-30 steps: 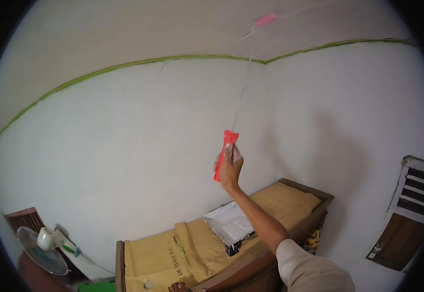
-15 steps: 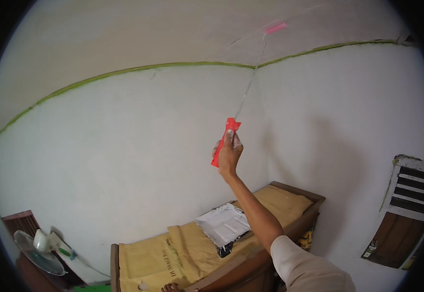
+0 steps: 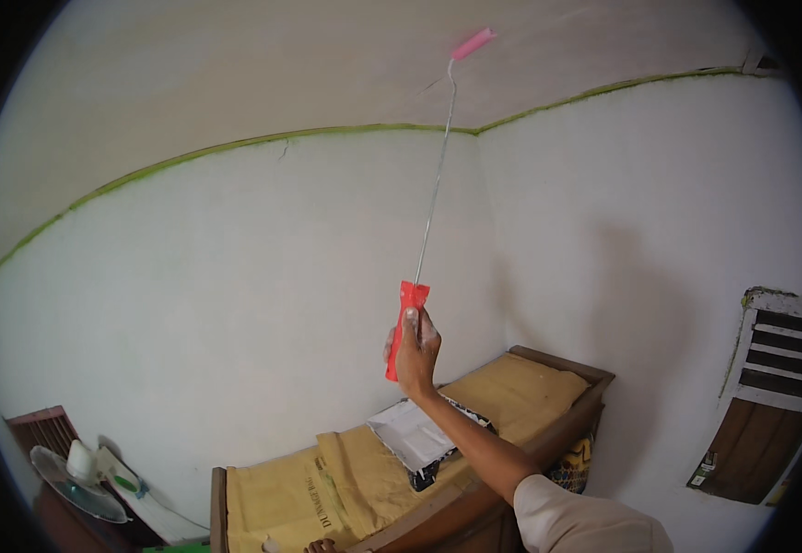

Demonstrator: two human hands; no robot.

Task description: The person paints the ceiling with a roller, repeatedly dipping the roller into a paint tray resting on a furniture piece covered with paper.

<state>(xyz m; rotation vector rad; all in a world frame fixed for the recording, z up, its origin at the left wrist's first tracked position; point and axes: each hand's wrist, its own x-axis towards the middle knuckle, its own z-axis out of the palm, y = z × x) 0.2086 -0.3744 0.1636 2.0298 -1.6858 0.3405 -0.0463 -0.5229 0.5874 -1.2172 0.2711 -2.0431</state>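
Observation:
My right hand [image 3: 416, 358] is closed around the red handle of a small paint roller, held up at arm's length. A thin metal rod runs up from the handle to the pink roller sleeve [image 3: 472, 44], which is at the ceiling [image 3: 263, 64]; whether it touches cannot be made out. Below my right forearm a paint tray [image 3: 408, 433] with white paint lies on top of a wooden cabinet [image 3: 474, 502], partly covered by the arm. At the lower edge, the fingers of my left hand [image 3: 321, 547] curl over the cabinet's front edge; the rest is out of view.
Brown paper sheets [image 3: 276, 488] cover the cabinet top. Green trim [image 3: 226, 146] runs between the white walls and ceiling. An electric fan [image 3: 80, 484] stands at the lower left. On the right wall are a slatted vent [image 3: 781, 355] and a brown wooden panel [image 3: 751, 452].
My right hand has moved down and slightly left with the paint roller. The pink sleeve has shifted left and a little up across the ceiling. My left hand stays at the cabinet edge.

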